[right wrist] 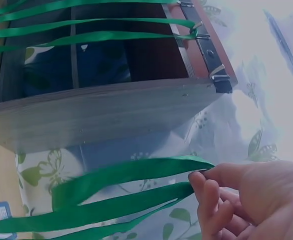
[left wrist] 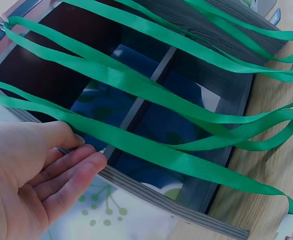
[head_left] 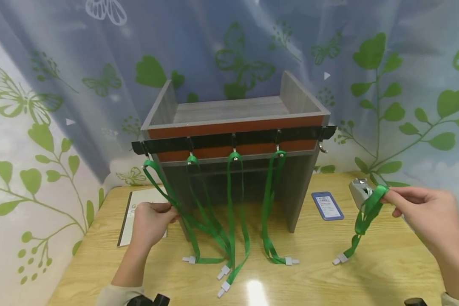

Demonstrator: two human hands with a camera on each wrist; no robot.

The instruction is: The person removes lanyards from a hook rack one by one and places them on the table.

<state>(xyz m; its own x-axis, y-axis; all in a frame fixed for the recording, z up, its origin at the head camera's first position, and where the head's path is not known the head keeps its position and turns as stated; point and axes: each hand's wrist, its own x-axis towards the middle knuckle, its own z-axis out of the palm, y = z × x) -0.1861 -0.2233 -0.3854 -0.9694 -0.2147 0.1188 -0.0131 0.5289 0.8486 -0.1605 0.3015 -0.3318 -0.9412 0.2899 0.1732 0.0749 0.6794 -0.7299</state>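
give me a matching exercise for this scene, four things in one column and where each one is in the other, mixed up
Things:
1. right hand
2. left hand
3. blue card holder
4. far right hook

States or places:
A. flat on the table right of the shelf
B. bare, no lanyard on it
C. pinching a loose green lanyard
D. at the shelf's left front edge, by the hung lanyards

Pairs: 1-C, 2-D, 3-A, 4-B

The loose green lanyard trails to the table; the hung lanyards drape down the shelf.
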